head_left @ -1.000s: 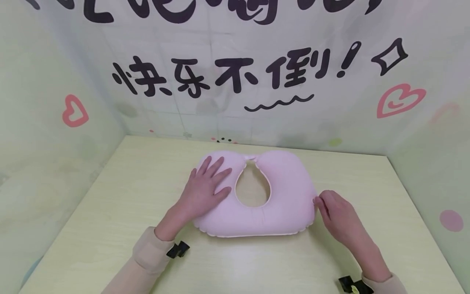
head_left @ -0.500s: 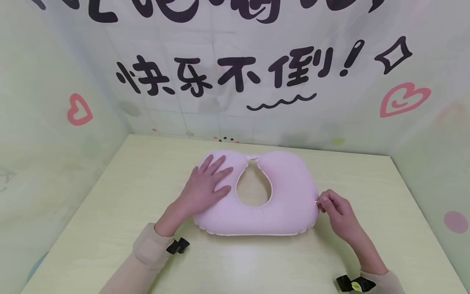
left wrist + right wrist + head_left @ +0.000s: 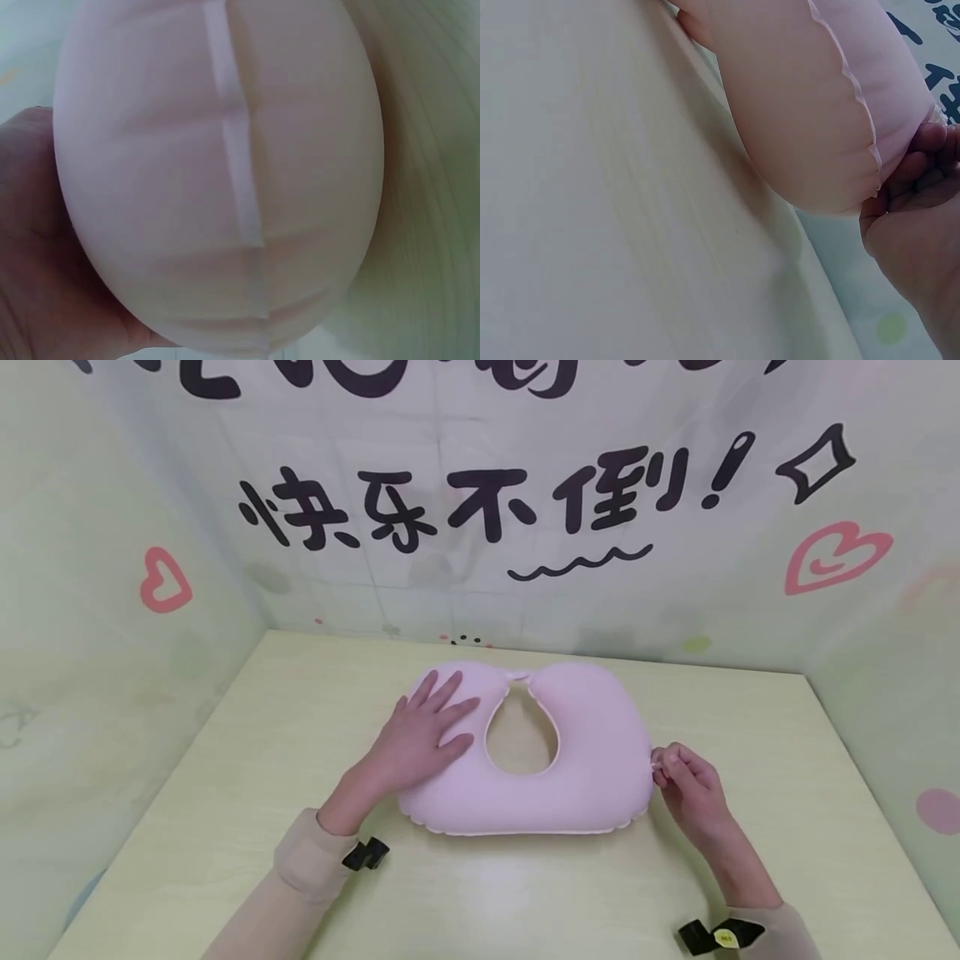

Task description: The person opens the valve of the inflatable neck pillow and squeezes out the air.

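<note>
A: How is the right hand (image 3: 693, 793)?
B: Its fingers curl, pinching a small clear bit (image 3: 657, 765) at the right edge of the pink pillow (image 3: 585, 793). It has turned, so the bit shows now.
A: And the left hand (image 3: 416, 743)?
B: Spread flat on the pillow's left side, gripping nothing. The pillow lies on the table's (image 3: 487, 902) far part. The work seems to be at that bit.

Pillow (image 3: 600, 752): skin seen as smooth and matt, cloth-like, drawn taut; shallow creases noted across the seam (image 3: 241, 176), which is thin, raised and puckered in places. Tip (image 3: 657, 765) pinched by the right hand (image 3: 693, 793): clear, plastic-looking. Worktop (image 3: 480, 893): wood-grained, smooth, a soft sheen caught. Backdrop (image 3: 450, 606): printed sheet, matt, marked by fold lines. Sleeves (image 3: 309, 864): matt cloth. Wrist pieces (image 3: 366, 853): hard, plastic-looking.
</note>
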### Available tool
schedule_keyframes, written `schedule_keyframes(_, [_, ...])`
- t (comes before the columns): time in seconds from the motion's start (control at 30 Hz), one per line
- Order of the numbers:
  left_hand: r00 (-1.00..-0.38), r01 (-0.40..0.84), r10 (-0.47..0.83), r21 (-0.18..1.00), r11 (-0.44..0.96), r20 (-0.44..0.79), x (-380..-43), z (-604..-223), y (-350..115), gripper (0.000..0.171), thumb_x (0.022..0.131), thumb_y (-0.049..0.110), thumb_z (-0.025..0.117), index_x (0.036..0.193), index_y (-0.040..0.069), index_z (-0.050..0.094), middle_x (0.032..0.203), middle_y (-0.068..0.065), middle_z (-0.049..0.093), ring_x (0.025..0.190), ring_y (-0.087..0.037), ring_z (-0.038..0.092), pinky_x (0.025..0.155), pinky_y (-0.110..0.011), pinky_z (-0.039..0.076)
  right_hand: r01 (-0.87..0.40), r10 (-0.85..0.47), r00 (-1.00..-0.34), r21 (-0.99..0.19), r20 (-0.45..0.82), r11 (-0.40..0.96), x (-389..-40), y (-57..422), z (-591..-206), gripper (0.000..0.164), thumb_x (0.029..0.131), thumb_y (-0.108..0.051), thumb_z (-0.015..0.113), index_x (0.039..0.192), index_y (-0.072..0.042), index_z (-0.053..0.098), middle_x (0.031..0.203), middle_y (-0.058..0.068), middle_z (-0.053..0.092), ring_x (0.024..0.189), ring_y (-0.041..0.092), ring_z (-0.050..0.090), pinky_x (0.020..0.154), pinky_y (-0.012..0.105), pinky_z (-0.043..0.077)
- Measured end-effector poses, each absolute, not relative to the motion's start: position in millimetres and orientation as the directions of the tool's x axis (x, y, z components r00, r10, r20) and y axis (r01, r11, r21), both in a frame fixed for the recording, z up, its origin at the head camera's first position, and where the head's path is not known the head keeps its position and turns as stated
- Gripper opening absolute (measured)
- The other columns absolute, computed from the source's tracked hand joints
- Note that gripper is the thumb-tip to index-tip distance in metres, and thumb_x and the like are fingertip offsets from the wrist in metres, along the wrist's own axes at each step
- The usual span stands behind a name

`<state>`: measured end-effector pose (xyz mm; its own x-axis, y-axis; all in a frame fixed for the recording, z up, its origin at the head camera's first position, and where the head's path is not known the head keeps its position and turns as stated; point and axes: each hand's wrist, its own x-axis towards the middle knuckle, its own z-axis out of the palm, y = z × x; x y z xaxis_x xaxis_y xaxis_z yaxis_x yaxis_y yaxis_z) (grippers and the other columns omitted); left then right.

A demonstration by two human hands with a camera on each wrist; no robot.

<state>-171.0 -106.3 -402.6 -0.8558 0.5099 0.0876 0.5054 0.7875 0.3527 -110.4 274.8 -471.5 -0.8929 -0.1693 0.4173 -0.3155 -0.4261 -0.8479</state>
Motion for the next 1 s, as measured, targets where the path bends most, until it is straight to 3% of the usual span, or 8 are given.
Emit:
schedule_keyframes(0.23, [-0.85, 0.505, 0.521, 0.395, 0.767, 0.073, -172, -400, -108, 0.056, 0.104, 0.038, 0.056, 0.154, 0.016, 0.05, 0.17, -0.011, 0.018, 0.156, -0.04, 0.004, 0.112, -0.076, 0.019, -0.173, -0.18, -0.933, -0.828, 0.31, -0.533, -106, 272, -473, 0.039, 0.111, -0.001, 0.024, 0.085, -0.005, 0.054, 0.079, 0.003, 0.045, 0.081, 0.01, 0.051, 0.073, 0.019, 0.042])
schedule_keyframes(0.47, [-0.841, 0.522, 0.538, 0.366, 0.771, 0.066, -173, -401, -109, 0.055, 0.103, 0.037, 0.057, 0.153, 0.015, 0.052, 0.169, -0.013, 0.02, 0.155, -0.042, 0.006, 0.111, -0.076, 0.019, -0.144, -0.21, -0.902, -0.721, 0.378, -0.677, -110, 270, -468, 0.042, 0.111, -0.002, 0.015, 0.082, -0.004, 0.046, 0.081, 0.007, 0.031, 0.088, 0.013, 0.05, 0.09, 0.022, 0.043])
schedule_keyframes(0.63, [-0.839, 0.53, 0.538, 0.339, 0.778, 0.077, -173, -405, -107, 0.054, 0.103, 0.037, 0.057, 0.152, 0.016, 0.053, 0.169, -0.012, 0.021, 0.155, -0.042, 0.007, 0.11, -0.077, 0.019, -0.135, -0.245, -0.905, -0.782, 0.347, -0.609, -111, 276, -470, 0.041, 0.11, 0.001, 0.017, 0.083, -0.005, 0.048, 0.079, 0.008, 0.029, 0.079, 0.017, 0.04, 0.094, 0.021, 0.045])
schedule_keyframes(0.77, [-0.833, 0.542, 0.546, 0.329, 0.773, 0.088, -173, -408, -106, 0.053, 0.103, 0.037, 0.057, 0.152, 0.016, 0.053, 0.169, -0.012, 0.022, 0.155, -0.042, 0.007, 0.11, -0.077, 0.019, -0.199, -0.246, -0.913, -0.881, 0.326, -0.429, -107, 284, -473, 0.037, 0.111, 0.001, 0.023, 0.082, 0.0, 0.046, 0.075, 0.011, 0.032, 0.073, 0.021, 0.036, 0.094, 0.022, 0.048])
schedule_keyframes(0.87, [-0.832, 0.545, 0.547, 0.327, 0.772, 0.094, -173, -406, -106, 0.054, 0.103, 0.038, 0.057, 0.152, 0.015, 0.053, 0.168, -0.012, 0.023, 0.155, -0.041, 0.008, 0.111, -0.077, 0.018, -0.3, -0.221, -0.909, -0.922, 0.355, -0.244, -105, 288, -471, 0.034, 0.111, 0.002, 0.025, 0.081, 0.007, 0.041, 0.073, 0.011, 0.042, 0.073, 0.015, 0.052, 0.092, 0.021, 0.05])
schedule_keyframes(1.0, [-0.831, 0.545, 0.548, 0.343, 0.765, 0.099, -173, -405, -105, 0.056, 0.103, 0.037, 0.058, 0.153, 0.014, 0.051, 0.168, -0.012, 0.024, 0.156, -0.039, 0.009, 0.113, -0.075, 0.017, -0.379, -0.17, -0.901, -0.914, 0.4, -0.145, -106, 291, -466, 0.035, 0.11, 0.002, 0.028, 0.083, 0.011, 0.048, 0.08, 0.006, 0.058, 0.081, 0.01, 0.064, 0.082, 0.02, 0.052])
